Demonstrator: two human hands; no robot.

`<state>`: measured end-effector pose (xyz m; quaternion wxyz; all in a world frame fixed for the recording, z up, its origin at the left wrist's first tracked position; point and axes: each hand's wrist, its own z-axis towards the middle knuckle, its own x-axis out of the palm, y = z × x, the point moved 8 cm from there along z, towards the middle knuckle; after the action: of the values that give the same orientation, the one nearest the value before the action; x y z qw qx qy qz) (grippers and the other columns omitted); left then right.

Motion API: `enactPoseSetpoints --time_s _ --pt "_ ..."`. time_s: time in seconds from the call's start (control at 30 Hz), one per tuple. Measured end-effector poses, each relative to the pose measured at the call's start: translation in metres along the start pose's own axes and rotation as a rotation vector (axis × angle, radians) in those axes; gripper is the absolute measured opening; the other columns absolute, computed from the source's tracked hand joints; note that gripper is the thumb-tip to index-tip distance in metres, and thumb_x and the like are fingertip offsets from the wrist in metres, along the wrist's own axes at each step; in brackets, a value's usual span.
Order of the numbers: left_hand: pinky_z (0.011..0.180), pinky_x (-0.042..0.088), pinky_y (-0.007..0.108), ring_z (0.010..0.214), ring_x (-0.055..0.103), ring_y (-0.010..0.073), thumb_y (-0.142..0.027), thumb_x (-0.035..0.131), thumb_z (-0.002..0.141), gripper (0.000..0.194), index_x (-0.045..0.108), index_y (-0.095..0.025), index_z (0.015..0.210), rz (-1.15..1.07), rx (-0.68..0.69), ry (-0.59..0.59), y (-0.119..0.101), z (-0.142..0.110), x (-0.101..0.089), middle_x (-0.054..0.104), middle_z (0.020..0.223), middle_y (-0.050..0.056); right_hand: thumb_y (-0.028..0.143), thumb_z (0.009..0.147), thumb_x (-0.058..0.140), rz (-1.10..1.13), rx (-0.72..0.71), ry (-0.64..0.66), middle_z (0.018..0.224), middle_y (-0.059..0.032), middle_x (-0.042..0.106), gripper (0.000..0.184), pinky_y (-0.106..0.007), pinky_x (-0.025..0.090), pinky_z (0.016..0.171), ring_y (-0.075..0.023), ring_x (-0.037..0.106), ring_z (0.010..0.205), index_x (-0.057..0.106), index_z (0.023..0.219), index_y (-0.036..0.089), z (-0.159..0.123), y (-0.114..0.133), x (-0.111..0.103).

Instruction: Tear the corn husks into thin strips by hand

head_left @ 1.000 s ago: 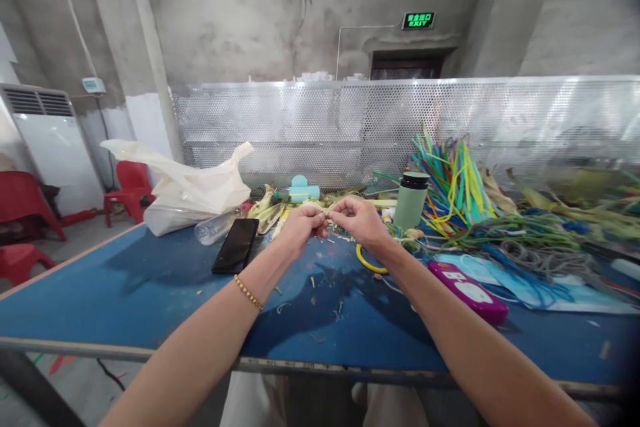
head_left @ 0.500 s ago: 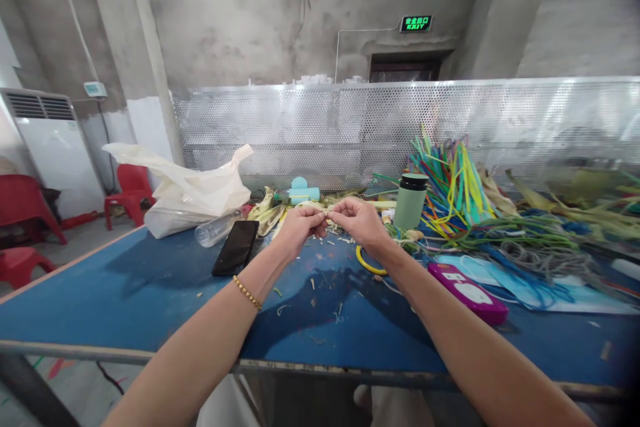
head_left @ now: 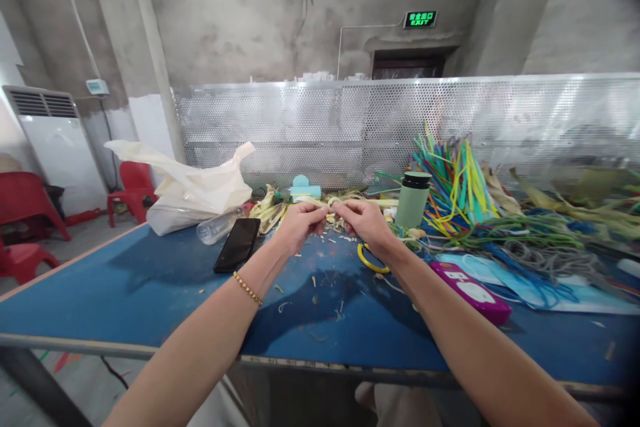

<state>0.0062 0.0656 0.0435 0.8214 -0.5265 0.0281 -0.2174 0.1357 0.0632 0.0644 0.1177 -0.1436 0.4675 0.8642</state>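
Note:
My left hand (head_left: 303,225) and my right hand (head_left: 364,221) meet above the middle of the blue table (head_left: 190,320), fingertips pinched close together. Between them runs a thin pale strip of what looks like corn husk (head_left: 331,201), gripped by both; the fingers cover most of it. Behind the left hand lie pale green-yellow husks (head_left: 271,209). A yellow ring-shaped handle (head_left: 371,260) rests on the table below my right wrist. Small pale scraps are scattered beneath both hands.
Left of my hands are a black phone (head_left: 238,245), a clear plastic bottle (head_left: 216,229) and a white plastic bag (head_left: 200,193). To the right stand a green thermos (head_left: 413,201), a purple box (head_left: 470,293), tangled cords (head_left: 530,233) and a bundle of coloured strips (head_left: 457,180).
Both hands stay pinched together in nearly the same place. The right fingers have shifted slightly, and more of the pale strip shows above them. The camera view has moved a little.

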Motion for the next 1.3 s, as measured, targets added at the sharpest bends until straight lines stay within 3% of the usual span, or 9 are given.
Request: enactPoseSetpoints --time_s 0.13,0.27,1.1,1.3 --pt "0.046 0.03 0.024 0.043 0.045 0.0074 -0.027 0.072 0.071 0.023 0.058 -0.011 0.062 -0.073 -0.072 0.014 0.004 -0.002 0.007 0.052 0.054 0.0 0.055 0.076 0.062 0.214 0.089 0.063 0.05 0.0032 0.048 0.043 -0.023 0.028 0.042 -0.0082 0.038 0.044 0.069 0.088 0.014 0.001 -0.01 0.003" --pt "0.045 0.03 0.024 0.042 0.045 0.0076 -0.026 0.072 0.072 0.027 0.055 -0.012 0.057 -0.085 -0.113 0.047 0.006 -0.005 0.014 0.05 0.052 -0.001 0.045 0.065 0.076 0.354 0.053 0.048 0.055 0.0043 0.047 0.033 -0.022 0.024 0.044 -0.0062 0.034 0.047 0.065 0.073 0.016 0.002 -0.007 0.003" --pt "0.047 0.027 0.024 0.042 0.042 0.0065 -0.031 0.071 0.074 0.029 0.055 -0.012 0.058 0.013 -0.066 0.086 0.007 -0.004 0.012 0.052 0.051 0.0 0.04 0.061 0.071 0.174 0.054 -0.1 0.052 0.0032 0.048 0.028 -0.025 0.027 0.047 -0.0079 0.036 0.049 0.058 0.06 0.015 0.0 0.0 -0.004" --pt "0.045 0.027 0.025 0.041 0.042 0.0071 -0.031 0.068 0.076 0.031 0.055 -0.012 0.056 0.051 -0.089 0.097 0.026 -0.001 0.01 0.05 0.048 0.0 0.037 0.061 0.067 0.107 0.094 -0.046 0.051 0.0034 0.048 0.023 -0.024 0.027 0.047 -0.0079 0.036 0.048 0.06 0.061 0.015 0.002 -0.014 0.0"
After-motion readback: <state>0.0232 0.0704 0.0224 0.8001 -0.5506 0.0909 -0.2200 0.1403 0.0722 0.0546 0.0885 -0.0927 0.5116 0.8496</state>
